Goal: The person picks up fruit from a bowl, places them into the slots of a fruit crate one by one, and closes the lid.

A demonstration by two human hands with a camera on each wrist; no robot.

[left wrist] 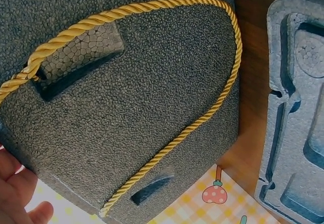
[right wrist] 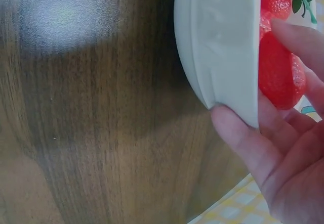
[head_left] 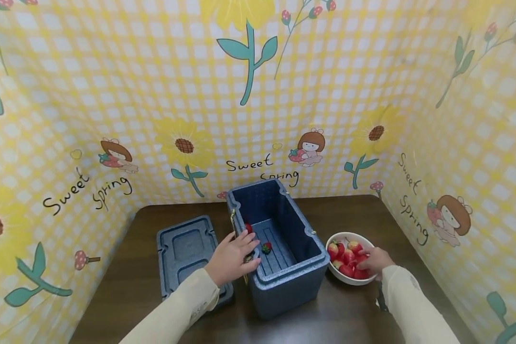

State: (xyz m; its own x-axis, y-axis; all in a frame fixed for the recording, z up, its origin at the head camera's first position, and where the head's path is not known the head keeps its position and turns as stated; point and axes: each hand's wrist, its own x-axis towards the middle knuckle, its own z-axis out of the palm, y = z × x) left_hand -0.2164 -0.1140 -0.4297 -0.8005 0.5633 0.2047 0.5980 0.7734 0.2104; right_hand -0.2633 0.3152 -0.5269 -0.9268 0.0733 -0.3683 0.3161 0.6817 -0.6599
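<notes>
My left hand (head_left: 233, 255) rests spread on the left rim of a dark blue foam box (head_left: 292, 289). In the left wrist view, its fingertips (left wrist: 15, 183) lie at the box's edge. Inside the box are two strawberries, one at the floor (head_left: 266, 247) and one by the left wall (head_left: 248, 228). My right hand (head_left: 376, 262) reaches into the right side of a white bowl (head_left: 348, 281) of strawberries (head_left: 347, 257). There, its fingers hold a red strawberry (right wrist: 279, 75), while one digit touches the bowl's outer wall.
Left of the box lies its lid (head_left: 187, 246), recessed side up. A gold rope handle (left wrist: 202, 115) hangs along the box's side. All stands on a dark wooden table (head_left: 133, 286), with yellow checked cloth (head_left: 249, 129) behind and at the sides.
</notes>
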